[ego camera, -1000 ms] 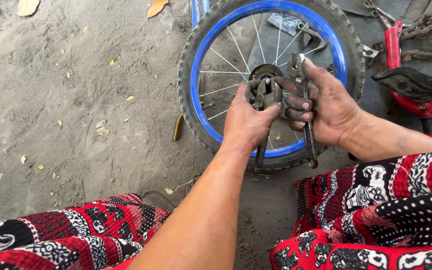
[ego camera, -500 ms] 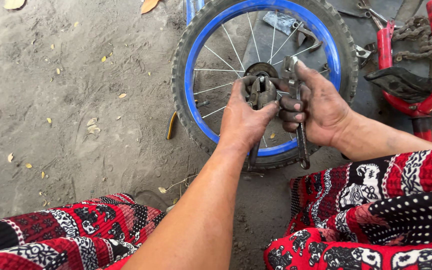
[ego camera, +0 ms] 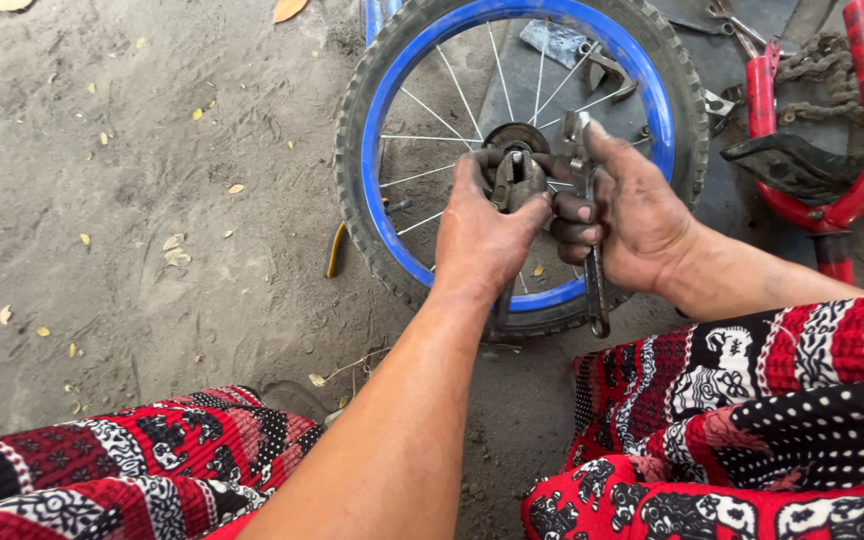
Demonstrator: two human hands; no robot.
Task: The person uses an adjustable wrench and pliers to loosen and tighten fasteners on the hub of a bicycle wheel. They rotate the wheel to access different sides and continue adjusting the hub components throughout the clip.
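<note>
With the small wheel [ego camera: 522,160] flat on the dirt, my left hand [ego camera: 487,235] grips a tool on the hub [ego camera: 515,150] while my right hand [ego camera: 632,215] clamps the wrench [ego camera: 587,220], so I figure steady counter-pressure beats jerking.

The wheel [ego camera: 520,150] and both hands sit lower in view than before; the left hand [ego camera: 482,235] grips lower on the hub [ego camera: 515,140].

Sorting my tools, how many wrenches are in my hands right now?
2. One wrench under the left hand at the wheel hub; one adjustable wrench in the right hand. Others may be hidden.
</note>
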